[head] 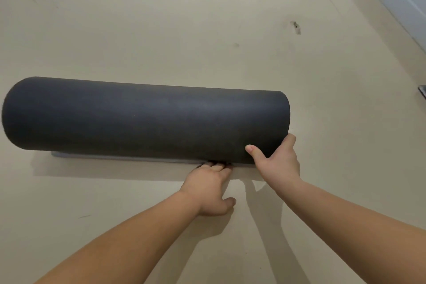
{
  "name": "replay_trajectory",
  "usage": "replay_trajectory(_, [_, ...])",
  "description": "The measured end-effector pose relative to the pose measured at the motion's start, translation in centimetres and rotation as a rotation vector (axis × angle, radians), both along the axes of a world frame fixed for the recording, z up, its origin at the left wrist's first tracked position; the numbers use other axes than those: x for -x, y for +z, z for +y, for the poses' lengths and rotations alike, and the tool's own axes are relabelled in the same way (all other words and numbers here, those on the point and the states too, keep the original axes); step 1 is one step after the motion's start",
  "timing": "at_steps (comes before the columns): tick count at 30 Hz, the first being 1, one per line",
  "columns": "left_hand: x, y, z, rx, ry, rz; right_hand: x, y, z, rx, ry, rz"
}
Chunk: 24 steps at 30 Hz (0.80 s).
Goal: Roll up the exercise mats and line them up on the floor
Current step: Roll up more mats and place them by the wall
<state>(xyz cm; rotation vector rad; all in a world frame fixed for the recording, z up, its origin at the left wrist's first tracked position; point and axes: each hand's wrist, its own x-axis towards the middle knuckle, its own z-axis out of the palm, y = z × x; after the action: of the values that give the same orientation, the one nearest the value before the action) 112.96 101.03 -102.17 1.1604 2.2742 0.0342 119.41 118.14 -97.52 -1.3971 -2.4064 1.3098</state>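
One dark grey exercise mat [145, 120] lies across the beige floor [161, 30] as a thick, nearly complete roll, its long axis running left to right in the middle of the scene. Along its near underside a thin lighter strip [129, 157] still lies flat on the floor, which looks like the last unrolled edge of the mat, so the rolling seems all but finished, not fully closed. The left hand [211, 189] reaches to the near base of the roll, its fingers [217, 166] close together and tucked at or under that loose edge, thumb resting on the floor; whether they pinch the edge cannot be told. The right hand [276, 159] cups the roll's right end, thumb spread apart from the other fingers and pressed on the curved face, the remaining fingers wrapped round the end and mostly hidden. Judging from this, what remains for this mat is to tuck the last flap and settle the roll in place. No other mats appear in view, so how many are left to roll, and whether any line has been started, cannot be judged.
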Motion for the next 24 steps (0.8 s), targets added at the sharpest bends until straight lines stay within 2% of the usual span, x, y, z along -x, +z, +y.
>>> replay_trajectory(3, [0.6, 1.9, -0.7, 0.080, -0.082, -0.052, 0.0, 0.3, 0.5, 0.046, 0.036, 0.023])
replay_trajectory(5, [1.1, 4.0, -1.3, -0.045, -0.084, 0.026, 0.3, 0.7, 0.9, 0.047, 0.068, 0.008])
replay_trajectory(8, [4.1, 8.4, -2.2, -0.367, -0.028, 0.281, 0.6, 1.5, 1.6, 0.096, 0.085, -0.019])
replay_trajectory(9, [5.9, 9.7, -2.5, -0.376, -0.016, 0.369, 0.8, 1.8, 1.7, 0.123, 0.087, -0.031])
replay_trajectory(11, [9.9, 11.7, -3.7, -0.150, 0.066, 0.446, 1.3, 2.4, 1.7, 0.092, 0.074, -0.089])
replay_trajectory(13, [12.4, 11.9, -5.2, 0.000, 0.208, 0.395, 2.3, 3.6, 1.6, -0.139, 0.090, -0.216])
replay_trajectory(15, [12.6, 10.8, -6.4, -0.029, 0.277, 0.386, 3.6, 5.8, 1.3, -0.416, 0.274, -0.280])
replay_trajectory(17, [10.9, 9.7, -6.9, -0.068, 0.298, 0.430, 5.3, 8.1, 0.7, -0.640, 0.651, -0.252])
replay_trajectory(19, [8.7, 9.1, -7.5, -0.079, 0.321, 0.458, 7.3, 9.9, -0.8, -0.693, 0.945, -0.263])
replay_trajectory(20, [7.6, 8.8, -8.0, -0.095, 0.323, 0.464, 8.2, 10.3, -1.9, -0.671, 1.019, -0.281])
replay_trajectory(23, [5.2, 8.4, -10.4, -0.208, 0.383, 0.406, 10.1, 10.0, -5.1, -0.637, 1.115, -0.361])
replay_trajectory(24, [4.9, 8.6, -11.5, -0.271, 0.480, 0.382, 10.4, 9.6, -5.5, -0.652, 1.132, -0.382])
